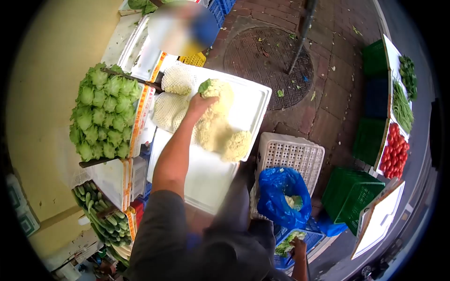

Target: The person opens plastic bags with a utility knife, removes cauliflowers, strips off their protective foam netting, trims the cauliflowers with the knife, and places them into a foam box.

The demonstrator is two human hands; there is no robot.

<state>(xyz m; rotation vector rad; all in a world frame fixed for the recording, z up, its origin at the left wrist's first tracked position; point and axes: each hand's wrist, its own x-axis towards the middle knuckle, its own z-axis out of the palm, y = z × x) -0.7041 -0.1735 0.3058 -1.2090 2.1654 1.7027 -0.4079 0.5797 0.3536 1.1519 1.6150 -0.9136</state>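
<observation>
My left hand [199, 105] reaches over a white foam tray [260, 100] and is closed on a pale cauliflower [221, 93] with a green leaf. Below that one, more cauliflower heads [236, 145] lie loose at the tray's edge. Others, wrapped in white foam netting [169, 110], sit beside my forearm. At the lower right, my right hand [297, 244] is curled against a leafy green-and-white vegetable [287, 244] over a blue crate [316, 239]. What its fingers grip is too small to make out.
Stacked lettuce [101, 112] and green cucumbers [110, 222] stand at left. A blue plastic bag [281, 187] holding cauliflower rests by a white crate [300, 154]. Green crates [349, 192], tomatoes [394, 152] and a metal pole [302, 37] are at right. A blurred person [185, 28] is at the top.
</observation>
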